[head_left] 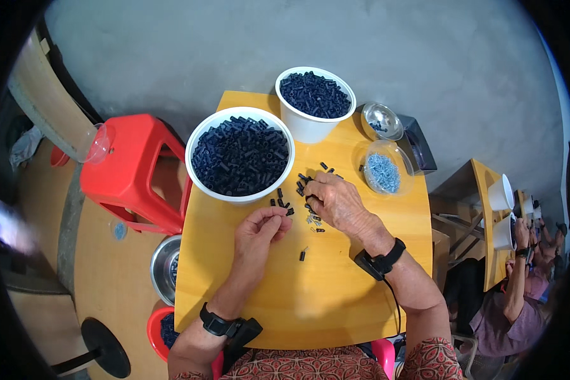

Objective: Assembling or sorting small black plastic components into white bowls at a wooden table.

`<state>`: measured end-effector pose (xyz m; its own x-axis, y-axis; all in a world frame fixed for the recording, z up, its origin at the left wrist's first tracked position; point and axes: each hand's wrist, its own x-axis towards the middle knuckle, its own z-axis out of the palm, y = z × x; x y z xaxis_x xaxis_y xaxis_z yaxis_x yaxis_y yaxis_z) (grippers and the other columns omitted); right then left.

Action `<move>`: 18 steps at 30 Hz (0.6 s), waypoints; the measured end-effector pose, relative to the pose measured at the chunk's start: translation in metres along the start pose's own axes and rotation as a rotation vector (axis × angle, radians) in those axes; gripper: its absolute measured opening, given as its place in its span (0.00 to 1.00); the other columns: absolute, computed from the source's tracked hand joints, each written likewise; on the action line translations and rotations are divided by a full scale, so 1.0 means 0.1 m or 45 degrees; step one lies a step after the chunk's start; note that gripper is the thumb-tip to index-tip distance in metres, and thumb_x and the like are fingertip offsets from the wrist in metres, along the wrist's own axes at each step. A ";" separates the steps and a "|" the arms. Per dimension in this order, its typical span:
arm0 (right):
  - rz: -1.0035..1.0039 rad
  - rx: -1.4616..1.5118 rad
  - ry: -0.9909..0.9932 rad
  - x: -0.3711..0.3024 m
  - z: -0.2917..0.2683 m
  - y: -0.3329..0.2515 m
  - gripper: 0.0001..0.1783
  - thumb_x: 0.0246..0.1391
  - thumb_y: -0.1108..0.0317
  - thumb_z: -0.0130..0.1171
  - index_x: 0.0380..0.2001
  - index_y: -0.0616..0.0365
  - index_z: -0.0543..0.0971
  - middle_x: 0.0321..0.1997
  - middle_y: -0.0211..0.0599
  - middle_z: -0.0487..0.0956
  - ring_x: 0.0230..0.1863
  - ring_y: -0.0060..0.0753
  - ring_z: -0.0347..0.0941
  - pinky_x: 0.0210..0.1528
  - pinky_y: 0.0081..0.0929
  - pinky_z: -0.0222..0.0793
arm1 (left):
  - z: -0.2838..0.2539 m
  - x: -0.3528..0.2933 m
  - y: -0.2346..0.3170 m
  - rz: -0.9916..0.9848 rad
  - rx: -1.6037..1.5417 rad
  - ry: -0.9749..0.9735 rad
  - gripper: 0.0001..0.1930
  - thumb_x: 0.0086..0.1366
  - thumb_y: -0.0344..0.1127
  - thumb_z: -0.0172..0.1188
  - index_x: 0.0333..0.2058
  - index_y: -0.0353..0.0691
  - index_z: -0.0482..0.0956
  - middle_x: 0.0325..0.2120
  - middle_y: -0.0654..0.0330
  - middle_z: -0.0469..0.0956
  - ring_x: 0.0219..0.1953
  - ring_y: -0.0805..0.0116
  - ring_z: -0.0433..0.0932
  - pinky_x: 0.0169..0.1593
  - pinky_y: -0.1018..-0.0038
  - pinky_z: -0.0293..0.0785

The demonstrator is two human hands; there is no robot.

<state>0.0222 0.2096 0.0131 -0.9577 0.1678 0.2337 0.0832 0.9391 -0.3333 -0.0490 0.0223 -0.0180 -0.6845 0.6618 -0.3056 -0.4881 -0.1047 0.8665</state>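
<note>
Sleeves (300, 188) best pinched by their sides

Between and just beyond the hands, small black tubular pieces are strewn on the yellow table (354, 285), with loose silver pins (313, 220) scattered beside them. One black sleeve (290, 212) is held at the fingertips of the left hand (258, 229), thumb and forefinger drawn narrow. The right hand (339, 199) is curled over the cluster; whether anything is gripped beneath it cannot be told.

Each sleeve can be judged light, fairly stiff and not fragile, perhaps plastic or hard rubber, though easily rolled because of its round wall. It is best taken across the sides near mid-length, so that both ends are left uncovered. On a lone sleeve (302, 256) nearer the body, a thin pin is seen at one end. Pins can be expected to be hard and slippery, and should be pinched along the shank.
</note>
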 end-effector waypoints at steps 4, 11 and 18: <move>-0.101 -0.103 0.041 0.00 0.01 0.02 0.04 0.44 0.74 0.58 0.27 0.57 0.78 0.27 0.36 0.73 0.37 0.41 0.73 0.37 0.37 0.71 | 0.04 0.01 0.02 0.019 -0.029 -0.018 0.07 0.65 0.31 0.54 0.40 0.38 0.78 0.31 0.64 0.79 0.34 0.77 0.76 0.40 0.81 0.70; -0.209 -0.177 0.109 -0.03 0.05 0.01 0.04 0.42 0.74 0.58 0.26 0.57 0.77 0.27 0.37 0.74 0.34 0.41 0.73 0.32 0.35 0.70 | 0.04 0.02 -0.01 0.075 0.008 -0.051 0.08 0.66 0.30 0.53 0.40 0.36 0.78 0.31 0.62 0.80 0.34 0.77 0.77 0.39 0.82 0.71; 0.238 0.824 0.201 -0.19 -0.07 -0.52 0.03 0.46 0.78 0.60 0.26 0.59 0.76 0.24 0.29 0.71 0.25 0.21 0.67 0.28 0.19 0.65 | 0.10 -0.06 0.00 0.082 -0.194 -0.227 0.09 0.63 0.27 0.58 0.42 0.36 0.78 0.33 0.62 0.80 0.36 0.76 0.77 0.41 0.80 0.73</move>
<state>0.0382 0.1594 0.0327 -0.8876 0.3971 0.2334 0.0144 0.5304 -0.8476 -0.0393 0.0259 -0.0117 -0.6170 0.7694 -0.1650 -0.5317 -0.2530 0.8083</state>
